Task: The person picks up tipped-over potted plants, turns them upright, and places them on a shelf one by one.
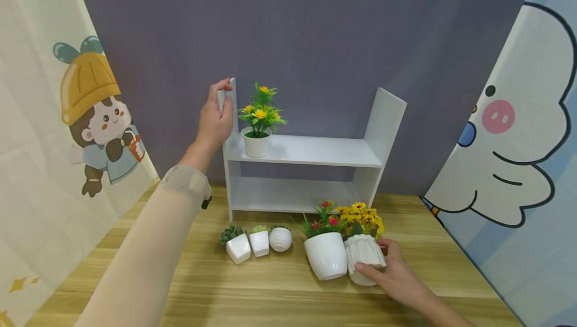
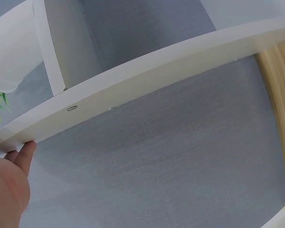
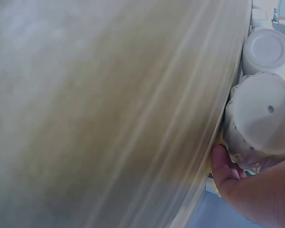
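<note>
Ribbed white pot holds yellow flowers

Head view: high, looking forward and down over the table at the shelf in mid-frame, backdrop behind; whole scene in range.

Left wrist view: very close under the shelf, tilted upward along its side panel; left hand at lower left. Shares the shelf with the head view.

Right wrist view: almost on the table, which fills the left of frame, blurred; ribbed pot at right edge, also in the head view.
</note>
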`<action>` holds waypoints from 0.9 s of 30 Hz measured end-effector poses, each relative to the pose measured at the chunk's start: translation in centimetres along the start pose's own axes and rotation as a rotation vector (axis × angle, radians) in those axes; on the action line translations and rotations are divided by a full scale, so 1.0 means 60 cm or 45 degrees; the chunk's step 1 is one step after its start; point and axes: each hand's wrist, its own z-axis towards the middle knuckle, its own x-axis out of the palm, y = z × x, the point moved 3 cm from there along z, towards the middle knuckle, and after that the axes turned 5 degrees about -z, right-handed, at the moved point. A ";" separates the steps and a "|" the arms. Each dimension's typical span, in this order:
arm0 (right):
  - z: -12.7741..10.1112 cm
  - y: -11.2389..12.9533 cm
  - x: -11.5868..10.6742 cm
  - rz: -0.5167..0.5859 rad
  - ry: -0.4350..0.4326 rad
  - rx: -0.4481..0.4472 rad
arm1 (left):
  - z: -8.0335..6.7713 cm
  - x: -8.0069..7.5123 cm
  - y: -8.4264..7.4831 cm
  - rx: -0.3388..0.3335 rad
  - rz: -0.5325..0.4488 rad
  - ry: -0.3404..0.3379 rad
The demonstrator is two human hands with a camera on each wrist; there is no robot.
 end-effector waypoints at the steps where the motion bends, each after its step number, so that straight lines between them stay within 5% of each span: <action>1: 0.000 0.000 0.000 0.005 0.004 0.002 | 0.000 0.000 0.001 0.001 0.002 0.001; 27: -0.004 -0.006 -0.007 0.019 0.029 0.063 | -0.002 -0.002 -0.004 -0.007 0.000 0.001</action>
